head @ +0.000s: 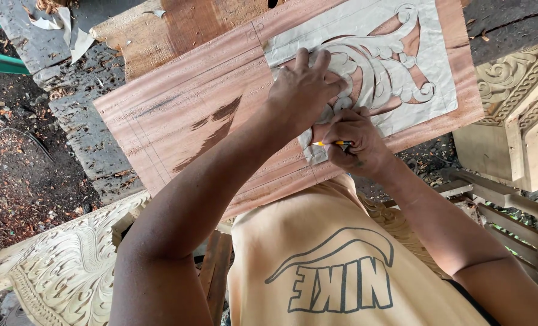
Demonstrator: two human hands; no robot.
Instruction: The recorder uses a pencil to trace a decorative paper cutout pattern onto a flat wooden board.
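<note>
A reddish wooden board (190,108) lies slanted across a rough workbench. A white paper pattern (371,36) with curling leaf shapes is stuck on its right half, parts of it cut away to bare wood. My left hand (305,84) presses flat on the paper near its lower left corner. My right hand (353,145) sits just below it at the board's near edge, closed around a thin yellow-handled cutting tool (332,143) whose tip meets the paper.
A pale carved wooden panel (64,265) with leaf relief leans at the lower left. Another carved pale piece (516,78) stands at the right. Wood chips cover the dirt ground (21,181) on the left. Paper scraps (70,30) lie on the bench.
</note>
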